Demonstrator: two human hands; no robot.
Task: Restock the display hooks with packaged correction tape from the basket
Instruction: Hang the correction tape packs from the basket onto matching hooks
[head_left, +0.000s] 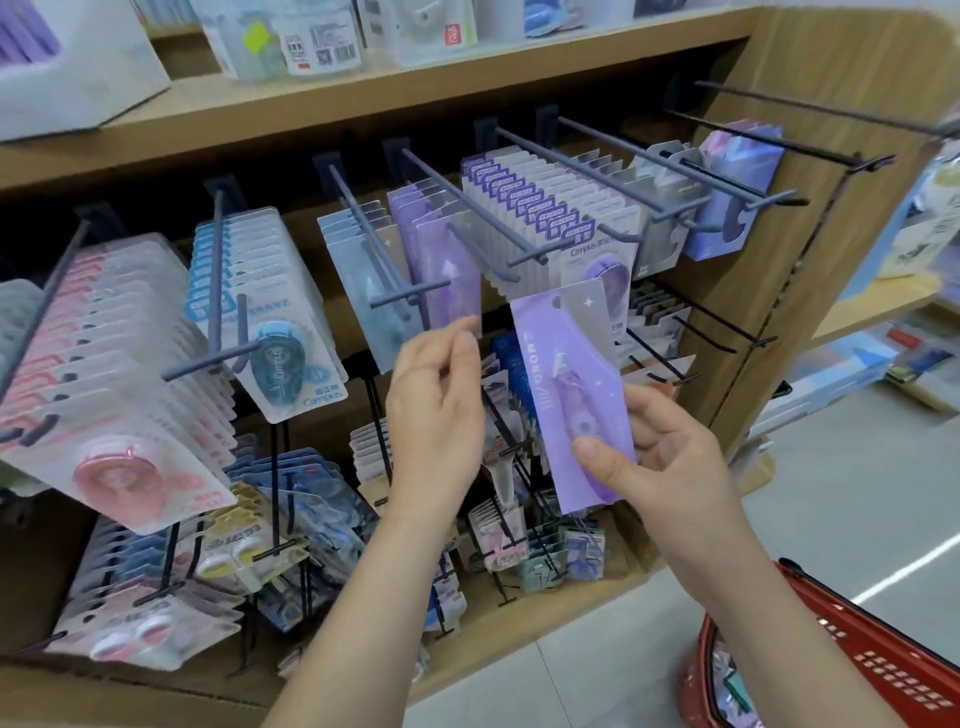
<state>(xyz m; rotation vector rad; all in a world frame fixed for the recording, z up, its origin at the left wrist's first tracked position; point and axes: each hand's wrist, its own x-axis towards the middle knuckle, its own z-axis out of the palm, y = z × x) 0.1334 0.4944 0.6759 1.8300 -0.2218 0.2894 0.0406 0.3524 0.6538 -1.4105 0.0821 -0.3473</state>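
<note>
Right hand pinches purple tape pack, thumb on front. Left hand half-curled at hanging packs' lower edge, grip unclear. Red basket beside right forearm.

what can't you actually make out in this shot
Head view:
1. Red basket: cut off by the bottom-right corner and partly behind the right forearm; its contents barely show.
2. Purple correction tape pack in the right hand: small print is blurred, and the thumb covers its lower end.
3. Left hand: unclear whether it pinches or only touches the hanging purple packs.
</note>
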